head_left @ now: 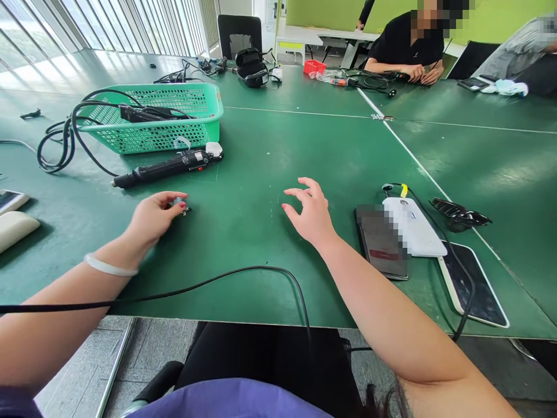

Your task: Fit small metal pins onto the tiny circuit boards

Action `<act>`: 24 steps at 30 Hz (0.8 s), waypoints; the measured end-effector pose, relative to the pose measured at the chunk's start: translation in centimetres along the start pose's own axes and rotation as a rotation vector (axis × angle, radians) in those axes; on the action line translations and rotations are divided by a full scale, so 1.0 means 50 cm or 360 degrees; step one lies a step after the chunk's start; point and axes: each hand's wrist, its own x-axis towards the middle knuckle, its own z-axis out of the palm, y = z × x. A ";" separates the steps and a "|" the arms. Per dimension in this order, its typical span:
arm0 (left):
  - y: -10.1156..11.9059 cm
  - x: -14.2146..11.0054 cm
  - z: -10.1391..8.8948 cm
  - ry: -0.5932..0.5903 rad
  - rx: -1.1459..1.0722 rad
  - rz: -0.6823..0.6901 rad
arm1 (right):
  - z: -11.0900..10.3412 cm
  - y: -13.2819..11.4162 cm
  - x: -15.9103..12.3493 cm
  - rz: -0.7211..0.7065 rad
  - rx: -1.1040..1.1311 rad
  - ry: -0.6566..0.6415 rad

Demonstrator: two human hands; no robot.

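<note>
My left hand (152,217) is low over the green table, thumb and forefinger closed around a cluster of tiny metallic pieces (186,210). They look like small screws, but are too small to name surely. A white bangle circles that wrist. Just beyond this hand lies a black electric screwdriver (169,166), its cord looping left. My right hand (308,212) hovers over the middle of the table with fingers spread and nothing in it.
Behind the screwdriver stands a green mesh basket (161,139) with black cables and a dark device inside. On the right lie a dark phone (383,249), a white power bank (413,226), another phone (476,284) and sunglasses (461,215). A black cable (209,280) crosses the near side.
</note>
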 end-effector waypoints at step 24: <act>0.168 -0.058 0.270 -0.0797 -0.1580 -0.0141 | 0.000 -0.003 0.003 -0.0135 0.0056 -0.0523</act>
